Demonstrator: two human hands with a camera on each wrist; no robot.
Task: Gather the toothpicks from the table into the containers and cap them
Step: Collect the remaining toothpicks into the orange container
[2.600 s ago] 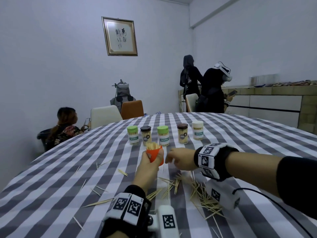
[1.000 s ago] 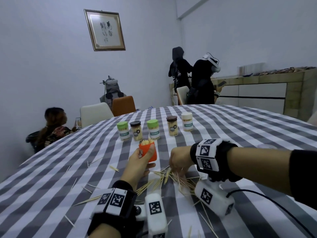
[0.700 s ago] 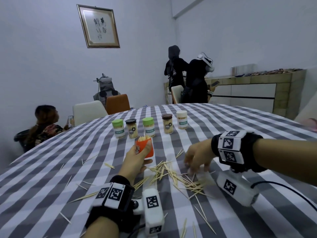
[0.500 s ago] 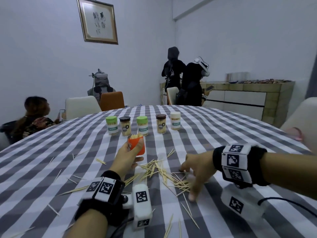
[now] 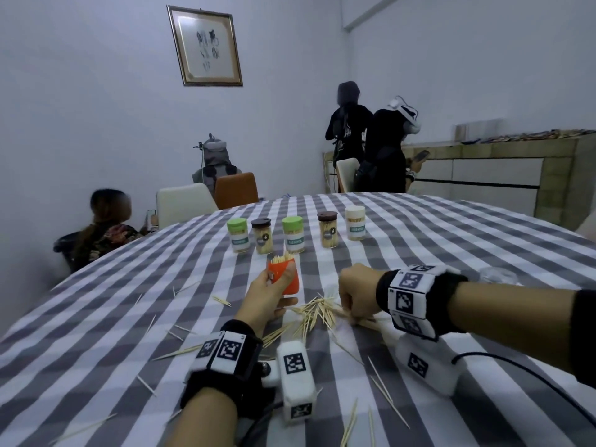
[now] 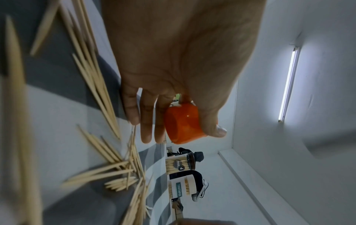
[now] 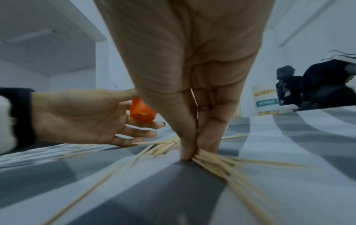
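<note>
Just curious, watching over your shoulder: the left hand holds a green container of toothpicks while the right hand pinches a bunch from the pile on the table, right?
Nearly. The container in the left hand is orange, not green, as the head view shows; the right hand does pinch toothpicks from the pile.

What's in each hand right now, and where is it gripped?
Left hand grips the orange container by its side wall; right hand pinches a toothpick bundle on the table.

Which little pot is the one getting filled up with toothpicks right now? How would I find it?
Look at the big table with the grey and white striped cloth, where five capped jars stand in a row. Just in front of that row, the left hand holds the orange container up off the table. It is the only orange one, it has no cap, and toothpick tips stick out of its top.
</note>
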